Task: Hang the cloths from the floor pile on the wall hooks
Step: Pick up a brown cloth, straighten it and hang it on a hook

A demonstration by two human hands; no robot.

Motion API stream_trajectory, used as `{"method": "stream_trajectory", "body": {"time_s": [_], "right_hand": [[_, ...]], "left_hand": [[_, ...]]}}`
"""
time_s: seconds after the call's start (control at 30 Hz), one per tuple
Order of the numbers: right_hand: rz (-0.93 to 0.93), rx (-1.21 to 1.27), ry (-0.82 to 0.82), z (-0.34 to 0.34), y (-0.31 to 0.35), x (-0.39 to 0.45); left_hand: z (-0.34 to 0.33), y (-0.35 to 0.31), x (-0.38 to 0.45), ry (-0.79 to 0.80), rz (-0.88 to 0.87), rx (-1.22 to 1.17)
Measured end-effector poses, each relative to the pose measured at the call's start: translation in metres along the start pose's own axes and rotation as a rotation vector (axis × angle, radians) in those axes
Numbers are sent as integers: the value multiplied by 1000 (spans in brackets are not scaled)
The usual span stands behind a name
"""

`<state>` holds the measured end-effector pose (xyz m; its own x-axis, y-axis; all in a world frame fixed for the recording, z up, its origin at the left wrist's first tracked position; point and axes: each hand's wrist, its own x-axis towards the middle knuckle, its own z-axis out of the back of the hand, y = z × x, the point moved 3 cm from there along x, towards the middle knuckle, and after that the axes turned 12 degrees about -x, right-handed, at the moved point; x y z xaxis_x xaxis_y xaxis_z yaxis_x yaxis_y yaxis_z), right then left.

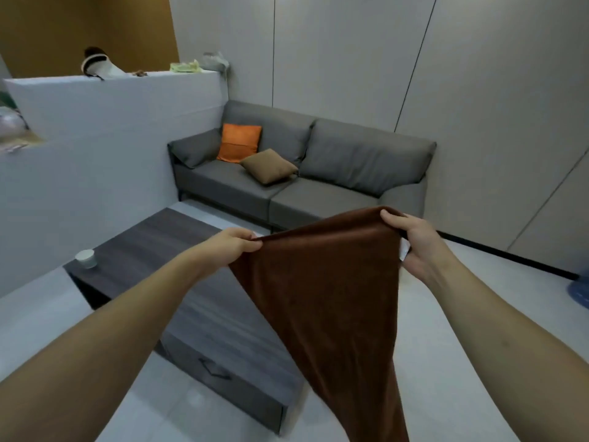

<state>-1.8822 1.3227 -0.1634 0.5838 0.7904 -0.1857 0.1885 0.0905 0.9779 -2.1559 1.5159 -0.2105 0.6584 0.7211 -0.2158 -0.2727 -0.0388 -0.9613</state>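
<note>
A brown cloth (325,295) hangs in front of me, stretched along its top edge between both hands and tapering down out of the bottom of the frame. My left hand (231,247) pinches its left top corner. My right hand (411,242) grips the right top corner, where a small white tag shows by the palm. No wall hooks and no floor pile are in view.
A dark wooden coffee table (153,250) with a drawer stands below my left arm, a small white cup (86,258) near its far left corner. Behind it is a grey sofa (318,193) with an orange cushion (239,142) and a tan one. A low white partition (111,122) runs along the left. Part of a person shows behind the partition.
</note>
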Motion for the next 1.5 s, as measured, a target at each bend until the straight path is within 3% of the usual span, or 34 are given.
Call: {"method": "stream_trajectory", "body": {"time_s": [0.1, 0.47, 0.7, 0.93, 1.13, 1.5], "right_hand": [[-30, -33, 5, -31, 9, 51], [-71, 10, 266, -194, 29, 185], [-91, -18, 445, -249, 25, 235], [-147, -177, 638, -245, 2, 307], [-172, -261, 768, -245, 7, 349], [-51, -254, 781, -324, 32, 387]], "left_hand": [[37, 2, 31, -170, -1, -288], [180, -5, 46, -613, -77, -674], [204, -3, 30, -754, -115, -676], [168, 12, 38, -861, -55, -625], [134, 17, 54, -1051, -62, -750], [194, -4, 75, -1283, -33, -649]]}}
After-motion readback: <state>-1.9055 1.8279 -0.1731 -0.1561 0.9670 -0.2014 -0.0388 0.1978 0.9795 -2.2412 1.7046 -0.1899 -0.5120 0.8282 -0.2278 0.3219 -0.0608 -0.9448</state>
